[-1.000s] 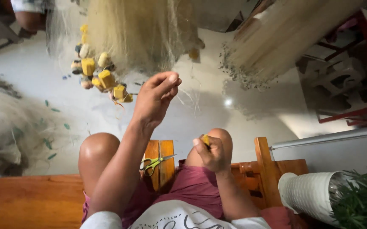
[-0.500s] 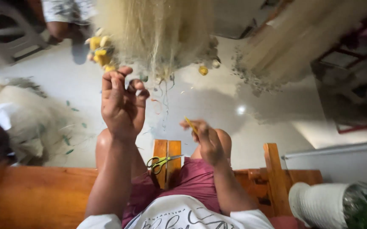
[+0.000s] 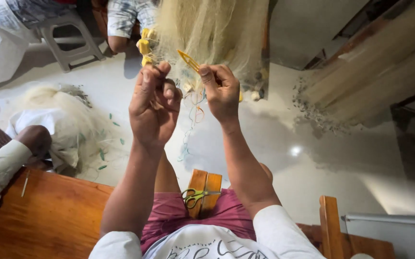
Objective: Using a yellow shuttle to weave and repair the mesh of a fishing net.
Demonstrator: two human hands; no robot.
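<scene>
Below the hanging pale straw-coloured fishing net of fine filament (image 3: 212, 29), both raised hands work at its lower edge. The left hand (image 3: 154, 108) has thumb and fingertips pressed together, pinching net strands just under the small yellow block floats (image 3: 144, 47). The right hand (image 3: 222, 91) pinches the flat yellow plastic netting needle (image 3: 188, 60), its tip pointing up-left into the mesh. That mesh looks light, limp and snag-prone, best held by bunched strands near the floats; the needle seems stiff and light. Far beneath the net, green-handled scissors (image 3: 195, 195) lie on a wooden bench (image 3: 49, 216).
</scene>
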